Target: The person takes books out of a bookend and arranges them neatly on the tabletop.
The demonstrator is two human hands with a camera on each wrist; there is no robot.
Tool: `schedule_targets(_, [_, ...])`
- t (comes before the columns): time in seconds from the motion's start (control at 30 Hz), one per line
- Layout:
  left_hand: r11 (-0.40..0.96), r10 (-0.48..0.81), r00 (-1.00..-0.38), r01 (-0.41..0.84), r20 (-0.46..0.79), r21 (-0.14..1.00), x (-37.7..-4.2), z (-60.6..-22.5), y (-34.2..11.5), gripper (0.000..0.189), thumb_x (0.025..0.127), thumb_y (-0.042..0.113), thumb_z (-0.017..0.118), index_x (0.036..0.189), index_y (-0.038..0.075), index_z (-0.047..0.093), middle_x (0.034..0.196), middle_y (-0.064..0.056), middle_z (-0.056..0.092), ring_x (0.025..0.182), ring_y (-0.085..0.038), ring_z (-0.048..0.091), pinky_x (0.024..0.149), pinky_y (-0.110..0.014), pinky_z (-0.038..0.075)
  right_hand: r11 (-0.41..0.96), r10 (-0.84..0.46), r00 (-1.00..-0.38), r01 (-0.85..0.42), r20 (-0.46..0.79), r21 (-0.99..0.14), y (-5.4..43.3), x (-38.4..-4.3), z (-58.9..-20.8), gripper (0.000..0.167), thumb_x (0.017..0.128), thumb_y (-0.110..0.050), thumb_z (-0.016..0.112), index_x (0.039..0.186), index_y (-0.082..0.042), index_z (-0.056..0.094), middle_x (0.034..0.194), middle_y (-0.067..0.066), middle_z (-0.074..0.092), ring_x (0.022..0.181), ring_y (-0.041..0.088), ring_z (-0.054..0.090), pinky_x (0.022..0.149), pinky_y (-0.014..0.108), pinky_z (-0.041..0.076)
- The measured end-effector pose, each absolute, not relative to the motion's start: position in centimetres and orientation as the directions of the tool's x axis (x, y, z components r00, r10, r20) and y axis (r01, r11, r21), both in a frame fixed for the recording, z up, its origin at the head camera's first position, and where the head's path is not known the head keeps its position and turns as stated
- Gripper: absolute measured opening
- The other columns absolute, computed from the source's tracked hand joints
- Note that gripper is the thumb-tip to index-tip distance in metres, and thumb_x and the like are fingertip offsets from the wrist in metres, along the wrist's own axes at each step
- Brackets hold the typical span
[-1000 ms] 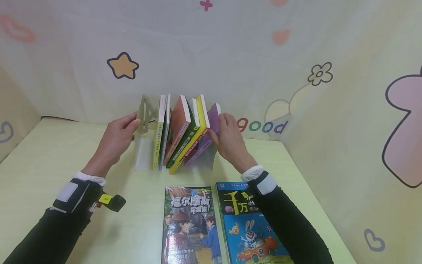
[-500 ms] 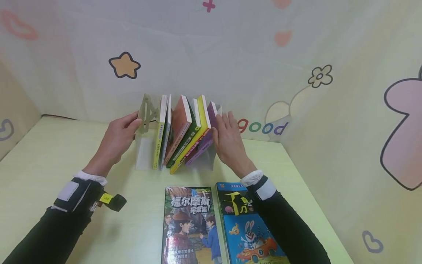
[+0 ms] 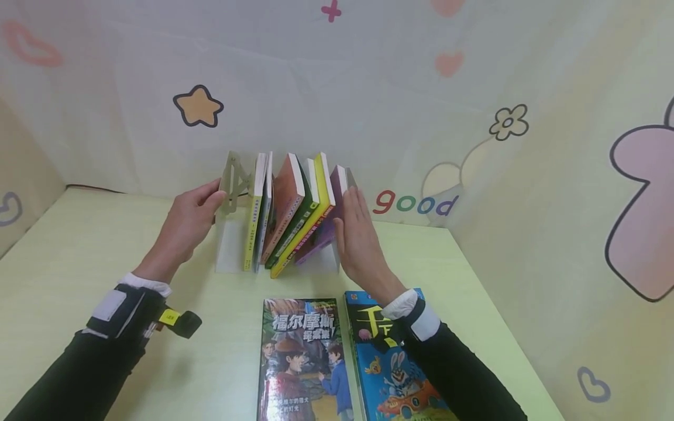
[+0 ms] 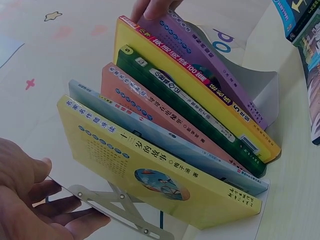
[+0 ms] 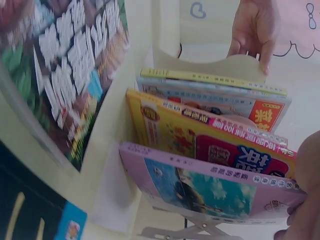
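An expandable book stand (image 3: 231, 245) with end panels and scissor links holds a row of several books in the head view. My left hand (image 3: 186, 219) pinches the edge of its left end panel (image 3: 230, 181). The fingers of my right hand (image 3: 363, 245) lie straight and together against the right end, beside the purple book (image 4: 200, 55). In the right wrist view, only part of that hand shows at the purple book's upper edge. Yellow (image 3: 321, 181), green (image 4: 180, 100) and salmon (image 3: 286, 199) books lean right. Two thin books (image 3: 258, 204) stand nearer upright at left.
Two larger books lie flat on the pale table (image 3: 95, 245) in front of the stand: a detective-cover book (image 3: 300, 362) and a blue book (image 3: 389, 380), partly under the right forearm. A patterned cloth wall (image 3: 337, 88) rises close behind the stand.
My right hand has slid off the purple book's face to its right side and the stand's right end, fingers straightening. The purple book now stands slightly steeper. My left hand stays at the left panel.
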State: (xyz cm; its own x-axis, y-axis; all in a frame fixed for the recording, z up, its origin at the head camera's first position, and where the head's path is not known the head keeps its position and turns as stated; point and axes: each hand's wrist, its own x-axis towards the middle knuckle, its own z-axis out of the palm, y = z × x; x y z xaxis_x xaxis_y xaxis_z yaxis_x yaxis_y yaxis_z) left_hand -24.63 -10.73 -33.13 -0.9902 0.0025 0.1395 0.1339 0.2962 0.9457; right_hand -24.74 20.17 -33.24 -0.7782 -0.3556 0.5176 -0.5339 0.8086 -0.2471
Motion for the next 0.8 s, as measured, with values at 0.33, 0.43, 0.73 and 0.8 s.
schedule_targets(0.33, [0.293,0.003,-0.991,0.13,0.135,0.947,-24.5,-33.4,-10.7,0.056,0.112,0.037,0.043,0.163,0.015,0.031,0.164,-0.017,0.034,0.145,-0.041,0.04,0.112,-0.058,0.041,0.682,-0.219,-0.856,-0.478,0.469,-0.553,19.5,-22.8,-34.1,0.073,0.11,-0.01,0.048,0.164,-0.001,0.0,0.16,0.022,0.037,0.14,0.035,0.05,0.111,0.045,0.045])
schedule_targets(0.43, [0.294,0.003,-0.991,0.125,0.13,0.948,-24.5,-33.3,-10.7,0.057,0.112,0.037,0.043,0.163,0.016,0.03,0.164,-0.017,0.033,0.146,-0.041,0.039,0.112,-0.058,0.04,0.636,-0.196,-0.866,-0.469,0.459,-0.613,19.4,-22.1,-33.8,0.072,0.109,-0.008,0.049,0.164,0.0,0.003,0.157,0.023,0.041,0.134,0.038,0.055,0.105,0.048,0.049])
schedule_targets(0.73, [0.304,0.019,-0.988,0.15,0.151,0.941,-24.5,-33.2,-10.7,0.056,0.113,0.036,0.042,0.163,0.014,0.03,0.164,-0.017,0.034,0.144,-0.04,0.041,0.112,-0.058,0.041,0.605,-0.152,-0.922,-0.372,0.357,-0.704,20.4,-21.1,-33.2,0.055,0.106,-0.007,0.053,0.156,-0.003,0.03,0.144,0.022,0.057,0.106,0.033,0.068,0.077,0.039,0.061])
schedule_targets(0.8, [0.3,0.021,-0.989,0.147,0.148,0.942,-24.6,-33.3,-10.7,0.056,0.113,0.036,0.041,0.163,0.015,0.029,0.164,-0.017,0.033,0.145,-0.04,0.041,0.112,-0.058,0.04,0.602,-0.111,-0.944,-0.312,0.309,-0.735,20.7,-20.8,-33.3,0.055,0.103,-0.007,0.055,0.152,0.0,0.031,0.141,0.023,0.059,0.096,0.032,0.066,0.067,0.034,0.055])
